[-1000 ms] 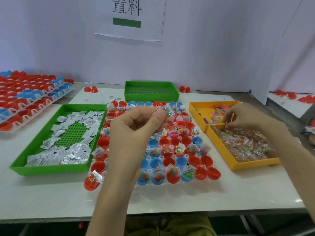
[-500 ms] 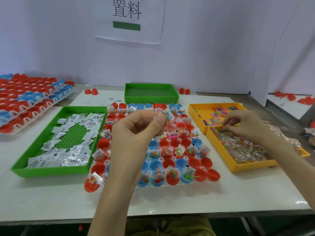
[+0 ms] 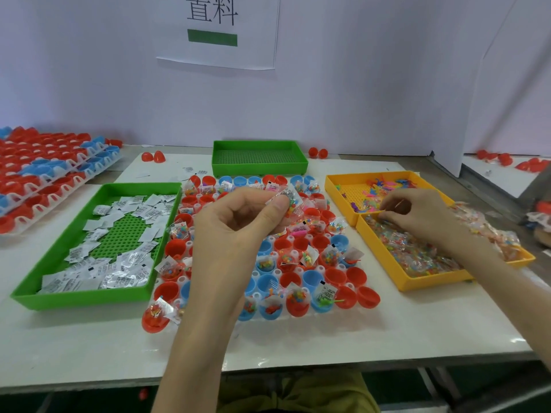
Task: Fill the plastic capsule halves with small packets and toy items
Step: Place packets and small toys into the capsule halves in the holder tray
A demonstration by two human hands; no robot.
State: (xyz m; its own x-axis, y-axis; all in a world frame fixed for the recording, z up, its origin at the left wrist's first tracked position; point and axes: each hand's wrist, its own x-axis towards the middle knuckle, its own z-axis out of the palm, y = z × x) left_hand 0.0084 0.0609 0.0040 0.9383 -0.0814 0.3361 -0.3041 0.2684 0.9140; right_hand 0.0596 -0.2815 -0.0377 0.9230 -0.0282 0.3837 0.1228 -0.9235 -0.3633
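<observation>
Head view, left hand [image 3: 247, 225] raised over capsules [image 3: 335, 277], pinching packet [image 3: 288, 199], right hand [image 3: 417, 216] curled at yellow tray [image 3: 432, 283], grip unclear.

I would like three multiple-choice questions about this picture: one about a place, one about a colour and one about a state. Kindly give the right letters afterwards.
1. Where does the empty green tray stand?
A. Behind the capsule rack
B. In front of the capsule rack
C. On top of the capsule rack

2. What colour are the two trays under the right hand?
A. Green
B. Yellow
C. White

3. What is the left hand doing?
A. Lying flat
B. Holding a red capsule half
C. Pinching a clear packet of coloured pieces

1 A: it sits beyond the rack's far row.
2 B: both trays are yellow.
3 C: thumb and fingers pinch the packet above the rack.
</observation>
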